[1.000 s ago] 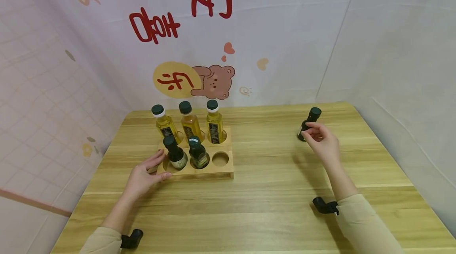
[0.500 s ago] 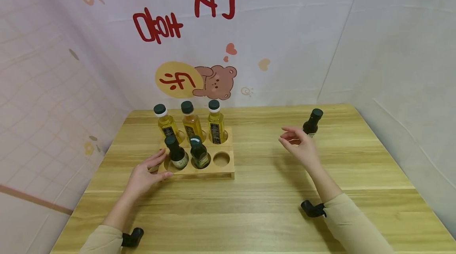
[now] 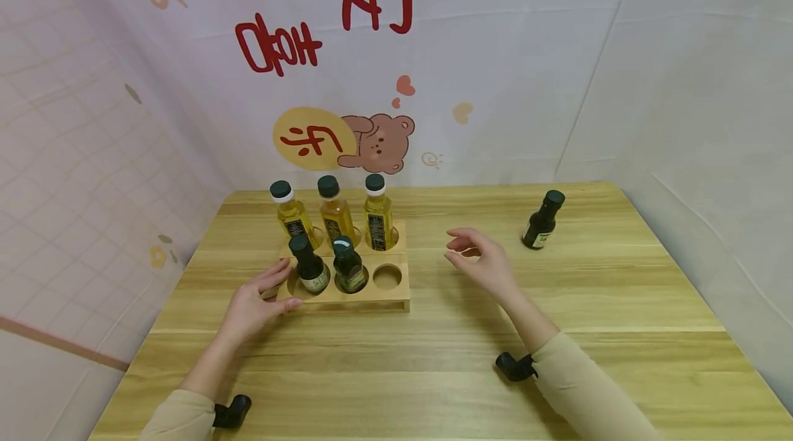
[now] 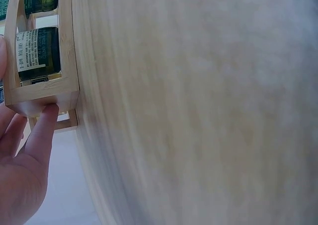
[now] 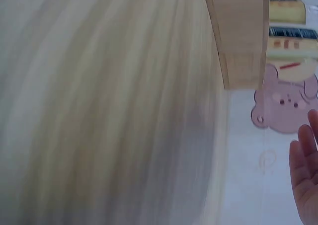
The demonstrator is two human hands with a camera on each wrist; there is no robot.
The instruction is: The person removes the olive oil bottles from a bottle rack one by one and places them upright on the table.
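My left hand point(image 3: 249, 307) holds the left end of a two-tier wooden bottle rack point(image 3: 396, 298), thumb at its front corner and fingers along its side. On the rack's lower tier stand two dark green bottles, one at the left point(image 3: 310, 265) and one in the middle point(image 3: 349, 265); the right hole holds nothing. Three bottles of yellow oil point(image 3: 378, 221) fill the upper tier. To the right of the rack my right hand point(image 3: 486, 265) hovers over the table, fingers loosely bent and holding nothing. A third dark bottle point(image 3: 541, 222) stands upright beyond it at the right.
The wooden table point(image 3: 372, 372) reaches back to a white printed backdrop point(image 3: 514, 69) with a bear and red characters. Cloth also hangs along the left and right sides. Each wrist carries a black camera mount point(image 3: 515, 367).
My right hand has moved left, from beside the standing dark bottle toward the rack, carrying nothing. That bottle stays at the right. My left hand has stayed on the rack.
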